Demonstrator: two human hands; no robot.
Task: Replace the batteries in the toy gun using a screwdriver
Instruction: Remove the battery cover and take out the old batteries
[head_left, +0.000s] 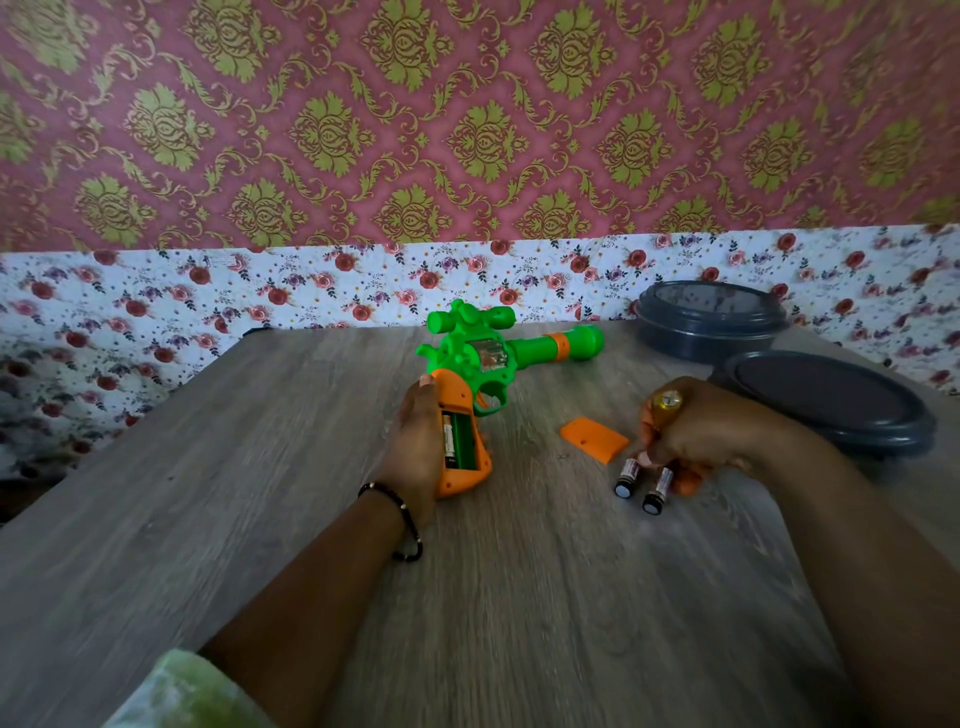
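1. Orange handle of the toy gun (470, 384), lying on the wood-grain surface (260, 467), stands open; its battery cover (594, 439) lies detached just beside it.
2. One battery (449, 439) sits in the compartment; the neighbouring slot looks empty.
3. Left hand (415, 441): grip curled round the handle.
4. Right hand (701, 431): grip clamped on a yellow-handled screwdriver (667, 402), fingertips at two loose batteries (641, 480).
5. Remaining, by judgement: fill the slot, refit the cover.

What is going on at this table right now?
A person is changing a toy gun's batteries. The left hand holds the orange grip, its compartment open with one battery inside. The cover lies on the table. The right hand grips a screwdriver and touches two loose batteries.
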